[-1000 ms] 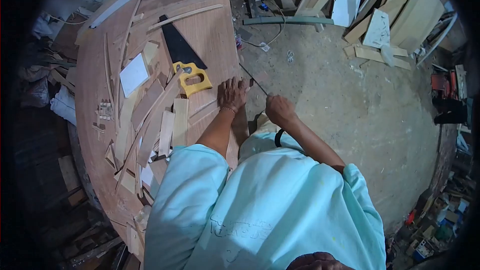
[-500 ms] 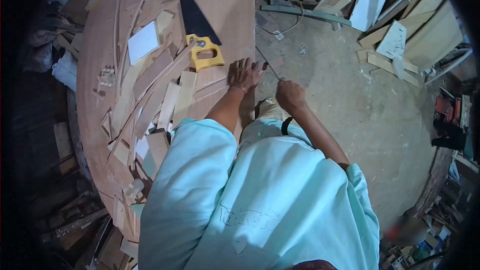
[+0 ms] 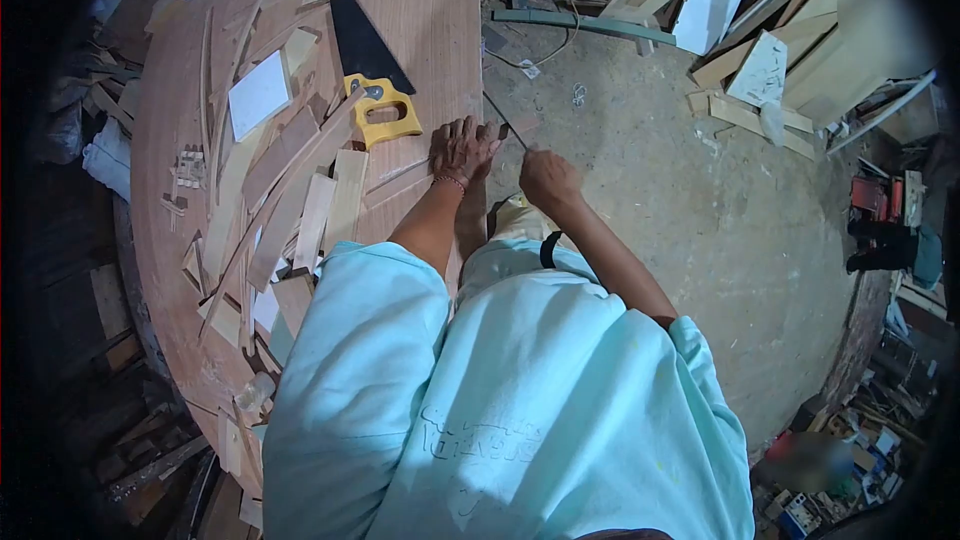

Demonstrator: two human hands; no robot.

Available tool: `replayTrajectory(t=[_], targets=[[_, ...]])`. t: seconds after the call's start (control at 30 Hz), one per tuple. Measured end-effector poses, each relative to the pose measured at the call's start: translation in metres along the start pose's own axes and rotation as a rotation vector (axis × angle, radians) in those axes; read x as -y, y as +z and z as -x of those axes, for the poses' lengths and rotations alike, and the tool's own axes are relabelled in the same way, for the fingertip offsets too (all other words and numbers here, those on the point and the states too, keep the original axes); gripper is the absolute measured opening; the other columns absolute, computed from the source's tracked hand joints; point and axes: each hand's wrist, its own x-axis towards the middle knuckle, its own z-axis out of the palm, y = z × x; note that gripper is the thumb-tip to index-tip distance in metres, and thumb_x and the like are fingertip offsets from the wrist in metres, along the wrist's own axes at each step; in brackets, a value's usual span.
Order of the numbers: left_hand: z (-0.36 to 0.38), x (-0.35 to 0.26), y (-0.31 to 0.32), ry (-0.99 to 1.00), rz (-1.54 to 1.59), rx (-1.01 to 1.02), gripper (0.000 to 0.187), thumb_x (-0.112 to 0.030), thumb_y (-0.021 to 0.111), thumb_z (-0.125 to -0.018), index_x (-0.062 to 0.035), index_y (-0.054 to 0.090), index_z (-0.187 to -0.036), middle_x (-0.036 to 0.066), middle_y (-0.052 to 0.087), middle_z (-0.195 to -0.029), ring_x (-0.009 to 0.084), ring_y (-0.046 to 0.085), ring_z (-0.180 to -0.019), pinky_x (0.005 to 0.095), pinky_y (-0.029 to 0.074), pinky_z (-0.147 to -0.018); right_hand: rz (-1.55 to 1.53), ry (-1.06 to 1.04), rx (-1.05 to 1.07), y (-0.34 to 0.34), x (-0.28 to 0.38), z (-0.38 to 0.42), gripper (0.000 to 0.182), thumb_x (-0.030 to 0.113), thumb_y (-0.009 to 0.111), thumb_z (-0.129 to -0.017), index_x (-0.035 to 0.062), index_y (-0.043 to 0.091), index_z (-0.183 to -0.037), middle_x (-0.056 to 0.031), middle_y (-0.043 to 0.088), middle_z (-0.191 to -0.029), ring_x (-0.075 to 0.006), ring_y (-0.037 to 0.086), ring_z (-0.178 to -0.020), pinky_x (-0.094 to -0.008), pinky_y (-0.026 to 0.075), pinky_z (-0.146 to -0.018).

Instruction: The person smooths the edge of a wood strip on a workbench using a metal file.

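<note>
My left hand [image 3: 463, 152] lies over a thin wooden strip [image 3: 398, 182] at the right edge of the wooden table, pressing it down with bent fingers. The strip's end shows past that edge. My right hand [image 3: 551, 180] is closed in a fist around a thin dark-bladed tool [image 3: 508, 123], seen nearly edge-on, its handle hidden in the fist. This blade slants up and left, crossing just beyond my left fingertips. Near my left hand rests a handsaw [image 3: 375, 60] with a black blade and yellow handle.
Wood offcuts [image 3: 285, 175] and a white block [image 3: 260, 95] are heaped on the table [image 3: 170, 270]. Boards [image 3: 800, 55] lean at the back right. A green strip [image 3: 585, 25] lies along the far floor. Clutter [image 3: 840, 460] fills the lower right.
The whole view has shifted, so table, floor and hands all appear farther left. My right hand keeps its grip on the tool, and my left hand stays on the strip.
</note>
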Motion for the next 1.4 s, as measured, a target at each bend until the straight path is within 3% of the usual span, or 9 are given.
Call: replayTrajectory(t=[0.1,0.17,0.23,0.33,0.5,0.63,0.8,1.2,1.4], targets=[[0.000,0.005,0.007,-0.013,0.017,-0.071,0.028,-0.035,0.048,-0.070,-0.0170,0.047,-0.091,0.007,0.043,-0.084,0.0229,0.042,-0.081,0.0363,0.032,-0.066,0.060,-0.087,-0.048,0.010,0.001,-0.015,0.019,0.011,0.039,-0.072,0.0019,0.055,-0.072,-0.0169,0.057,-0.072,-0.0286,0.057,-0.067,-0.0340,0.046,-0.056],[-0.001,0.003,0.000,0.004,-0.044,0.100,0.029,-0.036,0.043,-0.073,-0.0167,0.045,-0.095,0.009,0.043,-0.088,0.0242,0.041,-0.085,0.0369,0.032,-0.069,0.021,-0.079,-0.082,0.014,-0.003,-0.009,0.018,0.011,0.038,-0.072,0.0009,0.053,-0.071,-0.0182,0.056,-0.069,-0.0298,0.056,-0.065,-0.0357,0.045,-0.056],[-0.001,0.002,0.001,0.013,-0.040,0.075,0.029,-0.036,0.044,-0.073,-0.0166,0.045,-0.094,0.009,0.043,-0.087,0.0237,0.042,-0.084,0.0360,0.033,-0.068,-0.012,-0.073,-0.117,0.005,-0.004,0.000,0.017,0.011,0.038,-0.071,-0.0002,0.051,-0.070,-0.0194,0.055,-0.067,-0.0311,0.056,-0.063,-0.0373,0.045,-0.056],[0.001,0.000,-0.002,0.030,-0.030,0.041,0.029,-0.037,0.045,-0.072,-0.0162,0.044,-0.092,0.009,0.042,-0.086,0.0232,0.042,-0.084,0.0353,0.033,-0.067,-0.044,0.063,0.024,-0.004,-0.004,0.010,0.016,0.010,0.038,-0.071,-0.0006,0.050,-0.073,-0.0182,0.055,-0.065,-0.0308,0.056,-0.062,-0.0371,0.045,-0.055],[-0.001,0.006,0.003,0.011,-0.043,0.122,0.028,-0.035,0.043,-0.073,-0.0161,0.044,-0.093,0.010,0.042,-0.086,0.0241,0.041,-0.085,0.0370,0.032,-0.068,0.059,-0.115,-0.144,0.009,0.002,-0.014,0.017,0.011,0.040,-0.072,0.0030,0.054,-0.067,-0.0146,0.056,-0.064,-0.0274,0.057,-0.062,-0.0341,0.046,-0.052],[-0.001,0.000,-0.003,0.028,-0.063,0.085,0.028,-0.034,0.043,-0.073,-0.0169,0.046,-0.095,0.010,0.043,-0.087,0.0243,0.041,-0.084,0.0367,0.032,-0.069,0.043,-0.077,-0.155,0.003,0.000,0.001,0.017,0.011,0.040,-0.072,0.0021,0.054,-0.069,-0.0158,0.056,-0.066,-0.0277,0.057,-0.063,-0.0349,0.046,-0.054],[0.002,-0.006,-0.019,0.012,0.003,0.030,0.031,-0.034,0.043,-0.073,-0.0138,0.047,-0.097,0.010,0.043,-0.085,0.0244,0.042,-0.083,0.0368,0.032,-0.068,-0.065,0.069,0.048,-0.008,-0.010,0.025,0.018,0.012,0.040,-0.071,-0.0012,0.052,-0.074,-0.0179,0.056,-0.069,-0.0314,0.056,-0.066,-0.0368,0.046,-0.057],[0.000,0.000,-0.005,0.063,-0.012,-0.009,0.033,-0.033,0.044,-0.072,-0.0104,0.047,-0.096,0.010,0.042,-0.086,0.0248,0.042,-0.081,0.0375,0.032,-0.066,-0.117,0.073,-0.051,-0.024,-0.003,0.031,0.020,0.012,0.037,-0.074,-0.0015,0.052,-0.072,-0.0188,0.055,-0.067,-0.0335,0.055,-0.063,-0.0388,0.044,-0.056],[-0.003,-0.004,-0.013,0.001,-0.012,0.105,0.031,-0.033,0.042,-0.072,-0.0115,0.045,-0.094,0.011,0.043,-0.090,0.0254,0.040,-0.085,0.0383,0.030,-0.071,-0.203,0.081,-0.087,0.009,-0.007,0.014,0.022,0.015,0.036,-0.076,0.0001,0.050,-0.070,-0.0193,0.054,-0.066,-0.0348,0.053,-0.063,-0.0416,0.042,-0.054]])
